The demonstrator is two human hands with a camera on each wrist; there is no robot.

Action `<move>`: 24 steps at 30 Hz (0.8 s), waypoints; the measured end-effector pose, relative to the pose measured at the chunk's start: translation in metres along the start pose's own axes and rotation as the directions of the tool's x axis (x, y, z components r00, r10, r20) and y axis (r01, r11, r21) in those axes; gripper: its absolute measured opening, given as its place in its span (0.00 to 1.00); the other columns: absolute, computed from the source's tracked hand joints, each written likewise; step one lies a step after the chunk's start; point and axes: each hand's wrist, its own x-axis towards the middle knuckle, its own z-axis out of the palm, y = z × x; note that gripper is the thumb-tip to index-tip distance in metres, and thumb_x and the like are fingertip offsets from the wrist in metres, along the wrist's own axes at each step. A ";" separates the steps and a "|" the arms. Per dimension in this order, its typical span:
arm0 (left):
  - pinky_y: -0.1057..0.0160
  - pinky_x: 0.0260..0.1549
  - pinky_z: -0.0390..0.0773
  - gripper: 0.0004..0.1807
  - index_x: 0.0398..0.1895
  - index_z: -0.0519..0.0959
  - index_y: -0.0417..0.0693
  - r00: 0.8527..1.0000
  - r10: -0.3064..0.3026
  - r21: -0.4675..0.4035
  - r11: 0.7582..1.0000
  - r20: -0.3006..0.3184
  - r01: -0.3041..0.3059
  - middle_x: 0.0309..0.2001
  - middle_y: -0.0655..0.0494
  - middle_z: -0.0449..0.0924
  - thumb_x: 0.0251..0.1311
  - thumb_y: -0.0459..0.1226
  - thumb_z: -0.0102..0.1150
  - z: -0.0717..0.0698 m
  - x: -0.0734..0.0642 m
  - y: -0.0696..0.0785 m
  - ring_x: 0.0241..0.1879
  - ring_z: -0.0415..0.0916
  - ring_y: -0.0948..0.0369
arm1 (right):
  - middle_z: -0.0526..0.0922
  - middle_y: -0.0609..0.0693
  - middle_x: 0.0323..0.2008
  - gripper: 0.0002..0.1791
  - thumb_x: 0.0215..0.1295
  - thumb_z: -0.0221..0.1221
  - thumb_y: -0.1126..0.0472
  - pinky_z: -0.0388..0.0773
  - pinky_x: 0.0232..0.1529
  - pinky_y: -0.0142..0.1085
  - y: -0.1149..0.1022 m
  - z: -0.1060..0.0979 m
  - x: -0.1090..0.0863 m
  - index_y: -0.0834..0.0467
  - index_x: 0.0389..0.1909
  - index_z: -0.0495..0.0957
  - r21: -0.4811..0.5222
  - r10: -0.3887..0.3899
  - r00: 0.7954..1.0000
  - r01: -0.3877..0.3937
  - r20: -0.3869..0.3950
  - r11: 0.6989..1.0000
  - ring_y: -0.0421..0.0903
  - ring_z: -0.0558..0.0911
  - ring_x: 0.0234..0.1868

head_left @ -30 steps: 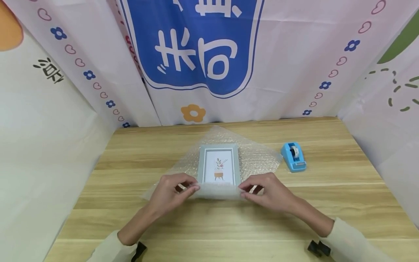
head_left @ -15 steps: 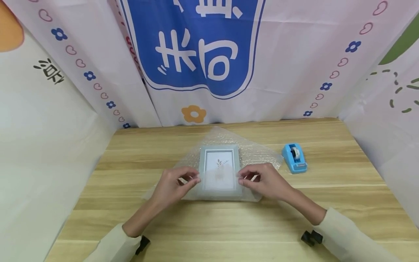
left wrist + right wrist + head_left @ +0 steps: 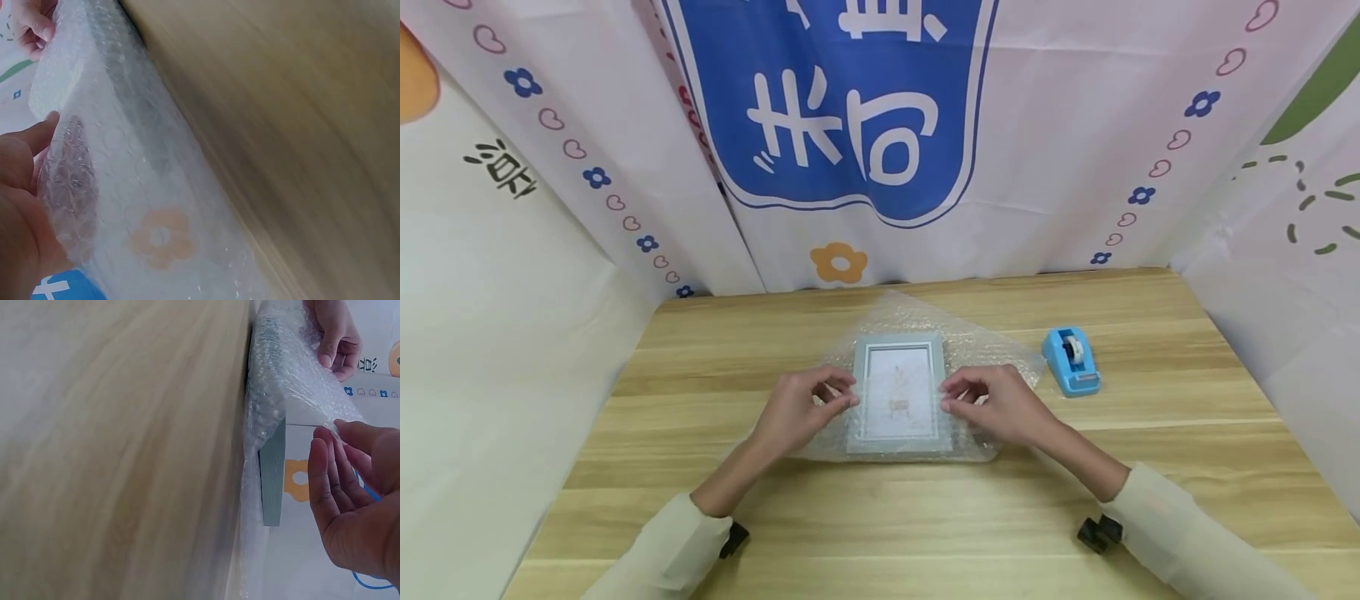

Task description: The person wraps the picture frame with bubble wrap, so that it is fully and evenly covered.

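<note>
Although the near flap [image 3: 306, 378] of the bubble wrap [image 3: 966, 348] is drawn up over the picture frame [image 3: 898, 367], the covering is judged to be only at its first fold. The picture frame is found face up on the surface [image 3: 880, 525], between the two grips, its print showing hazily through the film. One end of the flap's edge is pinched between thumb and fingers by the left grip [image 3: 799, 408]; the other end is pinched likewise by the right grip [image 3: 1000, 404]. At the right grip the edge is held off the frame's face, not laid flat, and a bare side of the frame is seen below the flap in the right wrist view.

Done, as far as is shown: the frame's near end is enclosed. Judged as left: laying down of the flap, folding of the far corner (spread flat beyond both grips) and of the corner to the right of the right grip. What lies behind the left grip is partly hidden. Fastening is also judged outstanding: the tape dispenser [image 3: 1071, 361] is left untouched, beyond and to the right of the right grip, and no strip can be made out on the wrap.
</note>
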 end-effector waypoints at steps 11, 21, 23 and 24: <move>0.71 0.29 0.83 0.12 0.46 0.90 0.42 0.995 -0.079 0.050 0.996 0.068 0.075 0.37 0.54 0.93 0.62 0.35 0.78 0.004 0.010 -0.014 0.29 0.83 0.68 | 0.91 0.47 0.37 0.08 0.69 0.72 0.59 0.83 0.27 0.32 0.009 0.006 0.006 0.56 0.46 0.90 0.024 0.051 0.999 -0.050 -0.016 0.998 0.41 0.86 0.33; 0.69 0.30 0.83 0.13 0.50 0.88 0.44 0.970 -0.178 0.032 0.984 0.164 0.175 0.37 0.56 0.92 0.64 0.37 0.76 0.007 0.016 -0.021 0.30 0.83 0.67 | 0.91 0.47 0.37 0.08 0.69 0.73 0.59 0.85 0.32 0.31 0.013 0.007 0.009 0.55 0.46 0.89 -0.022 0.059 0.998 -0.059 -0.017 0.998 0.39 0.86 0.35; 0.68 0.32 0.84 0.13 0.50 0.88 0.44 0.966 -0.186 0.035 0.983 0.178 0.182 0.37 0.56 0.92 0.64 0.38 0.76 0.008 0.018 -0.022 0.31 0.83 0.67 | 0.92 0.46 0.37 0.08 0.69 0.72 0.59 0.85 0.36 0.31 0.013 0.007 0.010 0.55 0.46 0.89 -0.040 0.058 0.998 -0.059 -0.018 0.997 0.38 0.87 0.36; 0.68 0.32 0.84 0.13 0.49 0.88 0.45 0.964 -0.191 0.037 0.982 0.184 0.187 0.37 0.56 0.92 0.65 0.38 0.76 0.008 0.019 -0.022 0.31 0.83 0.67 | 0.92 0.46 0.37 0.08 0.69 0.72 0.59 0.85 0.37 0.30 0.014 0.007 0.010 0.55 0.46 0.89 -0.047 0.057 0.998 -0.058 -0.019 0.997 0.38 0.87 0.36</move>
